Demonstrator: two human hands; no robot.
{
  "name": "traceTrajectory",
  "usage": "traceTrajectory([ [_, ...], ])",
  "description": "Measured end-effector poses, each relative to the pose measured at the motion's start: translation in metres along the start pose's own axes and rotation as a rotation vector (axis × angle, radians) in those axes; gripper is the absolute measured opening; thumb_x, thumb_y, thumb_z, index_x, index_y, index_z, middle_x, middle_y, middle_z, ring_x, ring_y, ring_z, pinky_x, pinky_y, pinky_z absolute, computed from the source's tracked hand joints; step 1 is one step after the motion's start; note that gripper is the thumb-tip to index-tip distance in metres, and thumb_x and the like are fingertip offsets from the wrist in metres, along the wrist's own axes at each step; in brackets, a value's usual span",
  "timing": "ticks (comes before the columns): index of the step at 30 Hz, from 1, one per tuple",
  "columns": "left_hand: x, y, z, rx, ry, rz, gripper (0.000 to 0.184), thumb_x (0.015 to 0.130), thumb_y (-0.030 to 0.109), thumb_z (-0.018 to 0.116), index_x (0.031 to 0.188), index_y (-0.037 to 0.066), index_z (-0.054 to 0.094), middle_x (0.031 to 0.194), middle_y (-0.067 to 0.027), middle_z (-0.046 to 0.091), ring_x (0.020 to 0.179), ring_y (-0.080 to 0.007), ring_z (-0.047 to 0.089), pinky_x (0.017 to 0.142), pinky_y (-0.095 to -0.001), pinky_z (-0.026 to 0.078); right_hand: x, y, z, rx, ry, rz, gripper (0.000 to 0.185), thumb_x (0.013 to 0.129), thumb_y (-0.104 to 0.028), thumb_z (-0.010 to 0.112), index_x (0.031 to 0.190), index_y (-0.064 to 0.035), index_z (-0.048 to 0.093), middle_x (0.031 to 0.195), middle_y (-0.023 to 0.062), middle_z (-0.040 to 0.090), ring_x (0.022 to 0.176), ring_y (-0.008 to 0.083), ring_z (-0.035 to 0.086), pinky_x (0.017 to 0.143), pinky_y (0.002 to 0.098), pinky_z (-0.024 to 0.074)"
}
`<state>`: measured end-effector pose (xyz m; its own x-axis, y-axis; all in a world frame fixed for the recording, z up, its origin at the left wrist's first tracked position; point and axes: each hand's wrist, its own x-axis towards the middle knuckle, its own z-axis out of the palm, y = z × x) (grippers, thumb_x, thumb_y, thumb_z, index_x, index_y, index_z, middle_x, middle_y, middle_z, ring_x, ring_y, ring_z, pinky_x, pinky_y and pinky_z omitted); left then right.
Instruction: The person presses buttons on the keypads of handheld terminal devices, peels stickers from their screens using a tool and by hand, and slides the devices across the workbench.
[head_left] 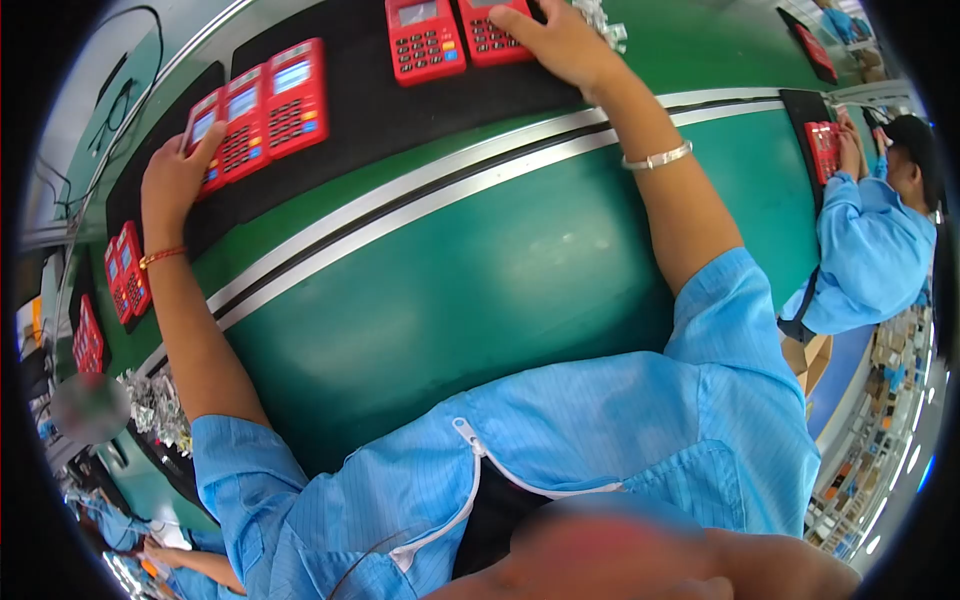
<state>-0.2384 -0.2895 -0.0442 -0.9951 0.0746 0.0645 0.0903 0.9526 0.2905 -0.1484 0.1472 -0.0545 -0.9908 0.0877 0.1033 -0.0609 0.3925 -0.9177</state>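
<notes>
My left hand (175, 180) is wrapped round the leftmost of three red card terminals standing side by side, their screens lit. The held red terminal (207, 125) touches the middle red terminal (243, 125), and the right one (295, 98) is beside that. At the top, my right hand (565, 42) grips a red terminal (492, 38), its thumb over the screen edge. Another red terminal (425, 45) lies just left of it. All of these are on a black mat (370, 120).
A metal rail (400, 190) crosses the green table (480, 270). More red terminals (127, 270) lie at the far left. Crumpled silvery material (160, 410) is at lower left. A co-worker in blue (870, 240) sits at the right, hands at other terminals (822, 150).
</notes>
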Motion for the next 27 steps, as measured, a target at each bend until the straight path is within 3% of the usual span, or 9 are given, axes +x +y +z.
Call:
traceTrajectory([
  [2, -0.008, 0.047, 0.004, 0.105, -0.047, 0.131, 0.07, 0.088, 0.07, 0.06, 0.095, 0.001, 0.072, 0.086, -0.026, 0.068, 0.087, -0.0422, 0.067, 0.078, -0.0472, 0.051, -0.009, 0.029, -0.014, -0.054, -0.006, -0.103, 0.078, 0.091, -0.051, 0.072, 0.141, 0.0049, 0.048, 0.135, 0.0217, 0.059, 0.116, 0.0289, 0.061, 0.102, 0.0385, 0.0466],
  [5, -0.053, 0.085, 0.015, -0.087, -0.026, 0.208, 0.064, 0.091, 0.062, 0.061, 0.101, 0.0, 0.071, 0.093, -0.0265, 0.069, 0.091, -0.0437, 0.066, 0.079, -0.0491, 0.05, -0.055, 0.024, -0.042, -0.212, 0.038, -0.028, 0.067, 0.097, -0.042, 0.067, 0.144, 0.0013, 0.048, 0.128, 0.0112, 0.065, 0.112, 0.014, 0.062, 0.1, 0.0295, 0.0479],
  [8, -0.106, 0.092, 0.024, -0.442, -0.273, 0.236, 0.062, 0.089, 0.041, 0.075, 0.127, -0.004, 0.058, 0.072, -0.0072, 0.06, 0.066, -0.0134, 0.057, 0.061, -0.03, 0.044, -0.094, 0.024, -0.094, -0.101, -0.051, 0.003, 0.068, 0.099, -0.035, 0.065, 0.151, 0.0012, 0.04, 0.139, 0.0106, 0.058, 0.122, 0.0134, 0.057, 0.105, 0.0292, 0.0447],
  [13, -0.216, 0.105, 0.018, -0.625, -0.524, 0.287, 0.111, 0.073, 0.025, 0.09, 0.16, 0.007, 0.023, 0.074, -0.0062, 0.061, 0.068, -0.0152, 0.062, 0.066, -0.0291, 0.049, -0.139, 0.043, -0.143, -0.091, -0.311, 0.029, 0.078, 0.096, -0.033, 0.07, 0.157, -0.0013, 0.032, 0.142, 0.0114, 0.056, 0.128, 0.0163, 0.053, 0.109, 0.0317, 0.0417],
  [15, -0.242, 0.098, 0.025, -0.618, -0.435, 0.399, 0.114, 0.068, 0.032, 0.092, 0.158, 0.007, 0.029, 0.076, -0.006, 0.061, 0.066, -0.0191, 0.062, 0.063, -0.029, 0.05, -0.15, 0.039, -0.134, -0.198, -0.33, 0.053, 0.082, 0.093, -0.041, 0.072, 0.157, -0.0056, 0.035, 0.147, 0.0151, 0.053, 0.127, 0.0216, 0.055, 0.11, 0.0334, 0.041],
  [17, -0.248, 0.094, 0.018, -0.477, -0.438, 0.594, 0.108, 0.067, 0.039, 0.091, 0.154, 0.007, 0.037, 0.08, -0.0054, 0.062, 0.067, -0.0177, 0.062, 0.061, -0.0288, 0.049, -0.154, 0.007, -0.129, -0.908, -0.261, -0.01, 0.08, 0.092, -0.038, 0.074, 0.157, -0.0076, 0.037, 0.15, 0.0156, 0.049, 0.135, 0.0262, 0.05, 0.11, 0.0361, 0.0413],
  [18, -0.25, 0.099, 0.016, -0.46, -0.403, 0.693, 0.093, 0.068, 0.042, 0.088, 0.147, 0.011, 0.05, 0.08, -0.0042, 0.061, 0.066, -0.0171, 0.061, 0.059, -0.0298, 0.049, -0.156, 0.005, -0.114, -1.081, -0.041, -0.444, 0.079, 0.086, -0.049, 0.076, 0.151, -0.0153, 0.048, 0.148, 0.0183, 0.051, 0.118, 0.0324, 0.06, 0.101, 0.0406, 0.0484],
  [19, -0.25, 0.104, 0.016, -0.466, -0.409, 0.692, 0.093, 0.068, 0.042, 0.088, 0.147, 0.011, 0.05, 0.08, -0.0042, 0.061, 0.066, -0.0171, 0.061, 0.059, -0.0298, 0.049, -0.162, -0.017, -0.096, -1.097, 0.021, -0.417, 0.085, 0.086, -0.052, 0.076, 0.149, -0.0054, 0.045, 0.15, 0.0218, 0.047, 0.12, 0.0324, 0.059, 0.102, 0.0411, 0.0474],
  [27, -0.247, 0.107, 0.035, -0.428, -0.327, 0.914, 0.065, 0.073, 0.04, 0.084, 0.13, 0.016, 0.066, 0.073, -0.0019, 0.052, 0.061, -0.0166, 0.055, 0.055, -0.0312, 0.046, -0.2, -0.026, -0.005, -0.667, -0.056, -0.502, 0.082, 0.083, -0.057, 0.076, 0.146, -0.0106, 0.051, 0.15, 0.0205, 0.048, 0.114, 0.0318, 0.06, 0.099, 0.0413, 0.0482],
])
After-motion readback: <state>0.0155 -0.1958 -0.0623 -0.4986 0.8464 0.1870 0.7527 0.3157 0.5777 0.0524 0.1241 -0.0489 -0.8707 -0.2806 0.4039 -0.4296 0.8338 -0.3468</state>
